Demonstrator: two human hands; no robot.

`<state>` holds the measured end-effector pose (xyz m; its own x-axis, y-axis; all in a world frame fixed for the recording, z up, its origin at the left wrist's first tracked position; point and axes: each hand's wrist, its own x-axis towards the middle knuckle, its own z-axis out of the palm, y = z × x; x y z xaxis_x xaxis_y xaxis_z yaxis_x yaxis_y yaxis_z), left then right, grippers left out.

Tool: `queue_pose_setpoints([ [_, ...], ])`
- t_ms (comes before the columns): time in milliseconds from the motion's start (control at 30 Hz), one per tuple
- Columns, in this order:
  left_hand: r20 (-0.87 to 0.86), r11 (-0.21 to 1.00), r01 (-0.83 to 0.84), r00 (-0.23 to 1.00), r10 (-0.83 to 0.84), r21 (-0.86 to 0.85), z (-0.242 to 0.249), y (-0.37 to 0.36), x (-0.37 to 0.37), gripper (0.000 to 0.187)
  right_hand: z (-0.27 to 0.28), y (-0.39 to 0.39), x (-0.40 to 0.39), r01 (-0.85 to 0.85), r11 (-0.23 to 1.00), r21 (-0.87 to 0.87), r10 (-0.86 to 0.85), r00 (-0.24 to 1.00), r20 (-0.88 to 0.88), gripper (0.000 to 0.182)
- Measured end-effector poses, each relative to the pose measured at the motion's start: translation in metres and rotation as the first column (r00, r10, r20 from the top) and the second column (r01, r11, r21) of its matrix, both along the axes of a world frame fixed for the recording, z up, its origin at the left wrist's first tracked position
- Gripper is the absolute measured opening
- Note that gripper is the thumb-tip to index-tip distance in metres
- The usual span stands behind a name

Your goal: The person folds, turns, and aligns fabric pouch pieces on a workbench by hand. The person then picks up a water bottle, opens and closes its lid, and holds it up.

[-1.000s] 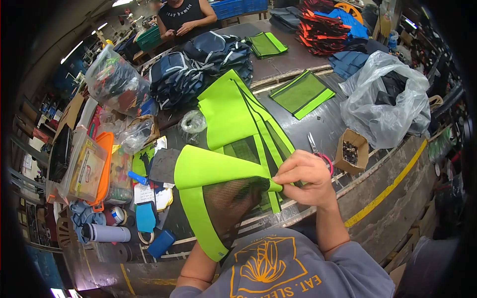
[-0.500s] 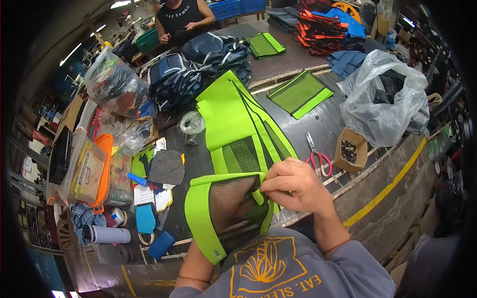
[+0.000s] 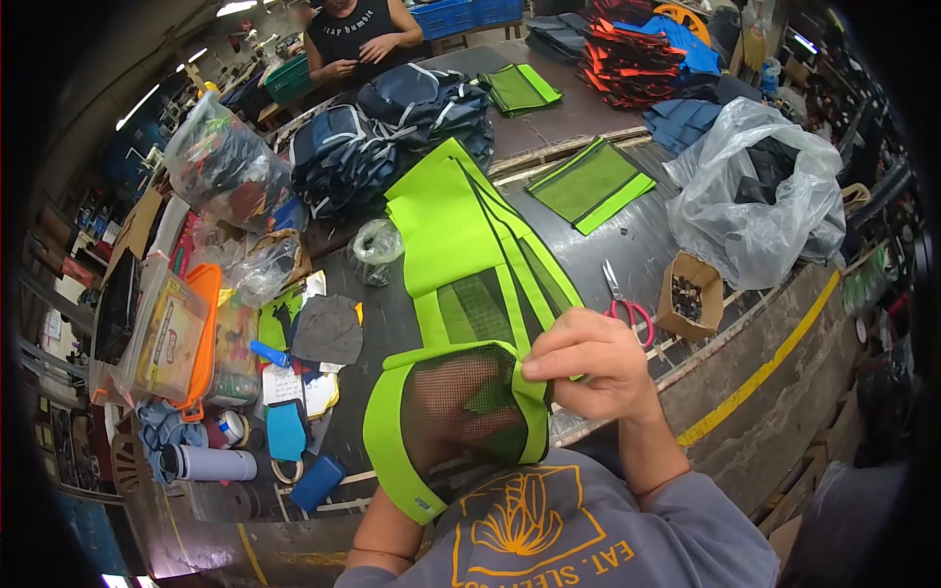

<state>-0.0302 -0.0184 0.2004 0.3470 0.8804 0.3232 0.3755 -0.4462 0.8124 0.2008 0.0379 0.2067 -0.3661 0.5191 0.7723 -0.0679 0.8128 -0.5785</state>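
Observation:
A lime-green bordered black mesh pouch (image 3: 389, 416) is in front of my chest. My right hand (image 3: 595, 365) pinches its right edge between thumb and fingers, near the top corner. Behind the black mesh shows my left hand (image 3: 456, 392), inside or behind the pouch; its fingers are blurred by the netting. Some green material is also visible through the mesh near those fingers. Just beyond lies a stack of similar green and mesh pieces (image 3: 436, 230), spread lengthwise on the dark table (image 3: 382, 318).
Red-handled scissors (image 3: 630, 312) and a small cardboard box (image 3: 689, 296) of dark bits lie to the right. Flat mesh pouches (image 3: 591, 186) and a clear plastic bag (image 3: 755, 196) are farther off. Navy bundles (image 3: 343, 162) sit back left; a bottle (image 3: 211, 463) stands left. Another person (image 3: 363, 39) works opposite.
My right hand has shifted slightly on the pouch's edge, and the green border there now lies straighter. The pouch's mesh has opened rounder over my left hand. The person opposite has moved their hands.

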Motion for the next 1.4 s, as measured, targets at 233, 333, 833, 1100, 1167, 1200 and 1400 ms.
queue_pose_setpoints([
  [233,0.154,0.907,-0.213,0.974,0.168,0.362,-0.016,-0.005,0.017,0.046,-0.001,0.003,0.006,0.09,0.995,0.035,-0.092,0.995,0.048,0.039],
  [333,0.065,0.833,-0.267,0.961,0.27,0.485,-0.009,0.0,0.017,0.051,0.0,0.007,0.007,0.047,0.998,0.05,-0.052,0.994,0.096,0.041],
  [833,-0.119,0.906,-0.069,0.984,0.129,0.417,0.006,0.029,0.009,0.041,-0.023,0.001,0.005,-0.364,0.821,-0.439,0.296,0.93,-0.217,0.031],
  [1100,-0.609,0.978,-0.174,0.765,0.209,0.117,-0.034,0.079,0.001,0.029,0.01,-0.029,-0.023,0.247,0.96,-0.132,-0.225,0.96,0.166,0.041],
  [1167,-0.718,0.973,-0.229,0.68,0.148,-0.016,-0.059,0.081,0.006,0.029,0.02,-0.044,-0.046,0.123,0.992,-0.005,-0.116,0.944,0.308,0.055],
  [1200,-0.403,0.96,-0.28,0.879,0.256,0.0,-0.09,0.069,0.009,0.029,0.016,-0.045,-0.054,0.127,0.992,-0.003,-0.12,0.944,0.307,0.055],
  [1400,-0.704,0.757,0.114,0.477,0.526,0.643,-0.135,0.079,-0.011,0.037,-0.038,-0.021,-0.06,0.458,0.888,0.054,-0.424,0.766,0.483,0.074],
])
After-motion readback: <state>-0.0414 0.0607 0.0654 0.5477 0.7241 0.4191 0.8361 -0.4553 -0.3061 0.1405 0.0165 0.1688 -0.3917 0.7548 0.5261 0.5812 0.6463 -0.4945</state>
